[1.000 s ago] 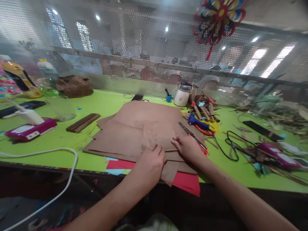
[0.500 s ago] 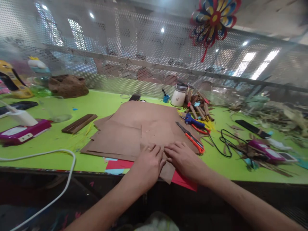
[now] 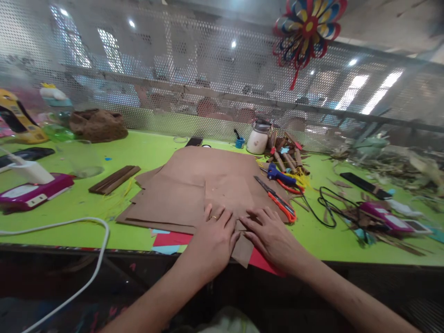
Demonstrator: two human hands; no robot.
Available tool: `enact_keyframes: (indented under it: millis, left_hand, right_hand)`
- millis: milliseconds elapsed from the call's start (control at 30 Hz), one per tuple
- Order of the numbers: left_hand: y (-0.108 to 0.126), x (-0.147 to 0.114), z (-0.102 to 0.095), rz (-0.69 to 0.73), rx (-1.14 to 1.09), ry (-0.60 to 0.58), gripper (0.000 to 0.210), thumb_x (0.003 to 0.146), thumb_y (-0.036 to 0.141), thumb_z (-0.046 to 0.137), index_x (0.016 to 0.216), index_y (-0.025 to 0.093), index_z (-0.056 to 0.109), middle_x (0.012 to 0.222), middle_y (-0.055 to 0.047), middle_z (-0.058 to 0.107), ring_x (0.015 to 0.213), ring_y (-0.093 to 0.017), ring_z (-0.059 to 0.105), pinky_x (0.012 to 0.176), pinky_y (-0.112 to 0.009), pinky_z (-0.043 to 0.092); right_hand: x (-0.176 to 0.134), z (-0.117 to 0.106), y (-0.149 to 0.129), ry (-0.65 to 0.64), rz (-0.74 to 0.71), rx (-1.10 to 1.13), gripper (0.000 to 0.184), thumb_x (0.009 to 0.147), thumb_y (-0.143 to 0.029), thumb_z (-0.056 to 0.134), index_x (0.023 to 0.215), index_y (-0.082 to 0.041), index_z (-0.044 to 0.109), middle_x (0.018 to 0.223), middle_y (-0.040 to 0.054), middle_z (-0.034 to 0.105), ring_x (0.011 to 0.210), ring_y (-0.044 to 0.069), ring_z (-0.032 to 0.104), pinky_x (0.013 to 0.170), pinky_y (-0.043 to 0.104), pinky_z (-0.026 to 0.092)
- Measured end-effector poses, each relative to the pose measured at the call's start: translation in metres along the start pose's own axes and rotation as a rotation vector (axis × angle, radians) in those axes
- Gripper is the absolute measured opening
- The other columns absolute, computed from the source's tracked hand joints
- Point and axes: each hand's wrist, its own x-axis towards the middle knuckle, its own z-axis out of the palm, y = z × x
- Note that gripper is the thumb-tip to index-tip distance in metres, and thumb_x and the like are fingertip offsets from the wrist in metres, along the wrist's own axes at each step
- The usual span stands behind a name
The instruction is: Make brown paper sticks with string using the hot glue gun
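Brown paper sheets (image 3: 166, 199) lie stacked on the green table, with a smaller brown paper piece (image 3: 229, 189) on top. My left hand (image 3: 215, 236) rests palm down at the near edge of this piece, fingers laid on it and a ring on one finger. Close on its right, my right hand (image 3: 268, 231) presses down with its fingers spread. Between the two hands a brown paper flap (image 3: 243, 249) sticks out over the table's front edge. Red paper (image 3: 265, 263) shows under my right wrist. Orange-handled scissors (image 3: 277, 201) lie beyond my right hand.
A blue glue gun (image 3: 277, 173), rolled brown pieces (image 3: 289, 157) and a white jug (image 3: 257, 138) stand behind on the right. Folded brown strips (image 3: 114, 179) and a purple power strip (image 3: 38, 192) are at left. A black cord (image 3: 324, 208) and another purple strip (image 3: 385, 217) lie right.
My right hand has shifted slightly right and its fingers have spread more. The left fingers have flattened out a little on the paper. The stack stays in place.
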Motion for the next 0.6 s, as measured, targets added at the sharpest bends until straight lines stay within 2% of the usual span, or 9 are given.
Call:
enact_keyframes:
  millis: [167,400,600]
  left_hand:
    - [0.000,0.000,-0.001,-0.001,-0.004,-0.005,0.035,0.095,0.030,0.034,0.120,0.015,0.053,0.123,-0.013,0.056,0.125,-0.028,0.042,0.107,-0.052,0.024]
    - [0.001,0.001,-0.004,-0.025,-0.036,-0.081,0.036,0.096,0.032,0.032,0.121,0.018,0.052,0.125,-0.011,0.054,0.126,-0.028,0.041,0.103,-0.052,0.029]
    - [0.002,0.001,-0.005,-0.027,-0.018,-0.062,0.034,0.095,0.031,0.033,0.120,0.019,0.053,0.122,-0.011,0.054,0.125,-0.028,0.041,0.102,-0.052,0.030]
  right_hand:
    - [0.000,0.002,0.000,0.000,0.012,0.008,0.035,0.093,-0.035,0.044,0.123,-0.023,0.057,0.118,0.0130,0.056,0.104,0.026,0.048,0.084,0.044,0.044]
    - [0.001,0.001,-0.001,-0.032,0.008,-0.015,0.036,0.094,-0.034,0.042,0.125,-0.022,0.055,0.116,0.0128,0.057,0.103,0.027,0.048,0.084,0.045,0.044]
    - [-0.002,0.014,-0.001,0.056,-0.047,-0.087,0.033,0.094,-0.031,0.043,0.119,-0.016,0.058,0.113,0.0149,0.060,0.106,0.027,0.051,0.083,0.042,0.046]
